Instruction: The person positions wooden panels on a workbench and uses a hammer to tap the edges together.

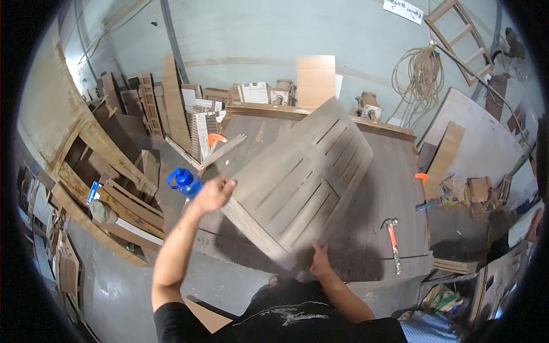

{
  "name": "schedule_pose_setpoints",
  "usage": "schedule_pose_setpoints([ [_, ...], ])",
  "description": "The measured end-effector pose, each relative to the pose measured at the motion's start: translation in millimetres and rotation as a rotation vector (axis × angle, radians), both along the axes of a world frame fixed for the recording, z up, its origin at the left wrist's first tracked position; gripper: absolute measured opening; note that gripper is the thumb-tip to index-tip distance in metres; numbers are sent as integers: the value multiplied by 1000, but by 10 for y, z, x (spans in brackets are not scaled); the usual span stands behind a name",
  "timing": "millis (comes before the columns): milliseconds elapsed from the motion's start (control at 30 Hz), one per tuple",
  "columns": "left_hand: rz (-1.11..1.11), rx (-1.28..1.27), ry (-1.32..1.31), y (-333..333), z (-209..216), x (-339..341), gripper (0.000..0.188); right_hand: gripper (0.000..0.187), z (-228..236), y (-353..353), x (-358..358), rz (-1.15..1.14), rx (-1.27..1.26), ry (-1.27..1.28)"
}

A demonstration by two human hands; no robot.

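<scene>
A grey-brown wooden panel [311, 154] with rows of long slots is held tilted above the workbench, slightly blurred by motion. My left hand [213, 195] grips its left corner, fingers closed on the edge. Low on the opposite side, my right hand [321, 262] is at the panel's edge with the thumb up; its other fingers are mostly hidden. A claw hammer [393, 246] with a red and grey handle lies on the bench right of the panel. Just beyond my left hand stands a blue water bottle [185, 182].
The dark workbench [394, 191] has a raised wooden rail [389, 128] along its far edge. Clamps [369, 106] are fixed there. An orange-handled tool [215, 139] and wood strips [226, 150] lie at the left. Boards [177, 103] lean on the wall; a wooden rack [108, 200] stands left.
</scene>
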State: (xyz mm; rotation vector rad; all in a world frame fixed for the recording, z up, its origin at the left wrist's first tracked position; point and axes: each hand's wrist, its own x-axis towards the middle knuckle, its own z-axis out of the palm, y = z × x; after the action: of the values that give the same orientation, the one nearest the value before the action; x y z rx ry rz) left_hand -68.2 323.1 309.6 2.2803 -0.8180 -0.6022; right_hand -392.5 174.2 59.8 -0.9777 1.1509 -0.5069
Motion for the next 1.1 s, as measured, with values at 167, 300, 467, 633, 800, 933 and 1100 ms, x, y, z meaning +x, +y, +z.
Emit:
schedule_pose_setpoints([
  [167, 180, -32, 358, 383, -1572, -437, 59, 69, 34, -276, -680, -142, -49, -57],
  [300, 206, -29, 479, 506, -2059, -1102, 48, 68, 72, -517, -1193, -182, -168, 62],
  [467, 224, -181, 587, 413, -2159, -1610, 44, 64, 42, -844, -1491, -86, -203, 101],
  [633, 45, -266, 362, 182, -2418, -1491, 73, 65, 60, -1317, -1192, 5, -282, 228],
  [800, 81, -221, 236, -219, -2493, -1172, 69, 65, 133, -1948, -735, 55, -194, 211],
  [933, -15, 130, -283, -559, -2371, -821, 64, 76, -14, -2386, -498, 203, -537, 731],
  [1100, 40, 28, -288, -1007, -2718, -778, 67, 57, -353, -2027, -98, 115, -955, 797],
])
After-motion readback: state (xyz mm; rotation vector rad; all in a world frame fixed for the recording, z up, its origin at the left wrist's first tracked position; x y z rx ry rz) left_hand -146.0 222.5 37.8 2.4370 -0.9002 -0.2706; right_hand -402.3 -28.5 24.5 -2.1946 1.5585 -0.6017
